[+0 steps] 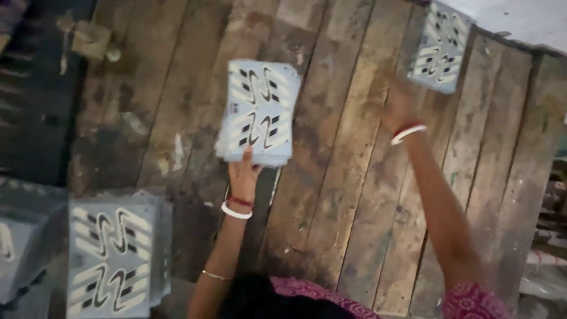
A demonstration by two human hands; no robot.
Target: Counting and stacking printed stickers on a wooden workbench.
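Nearest the camera, a thick stack of grey printed cardboard sheets (118,254) sits at the lower left. Over the worn wooden plank bench (348,195), the left hand (243,171) pinches a thinner grey printed card bundle (260,112) by its bottom edge. Light but floppy, it probably needs support underneath. The right hand (400,109) is blurred, so I cannot tell its grip; it reaches toward another grey card pile (440,47).

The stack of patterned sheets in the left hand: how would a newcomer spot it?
Start at the worn wooden plank floor. Near its middle, the left hand grips a grey stack of sheets by its bottom edge. Unlike the similar stacks at lower left and top right, it is the one being held.
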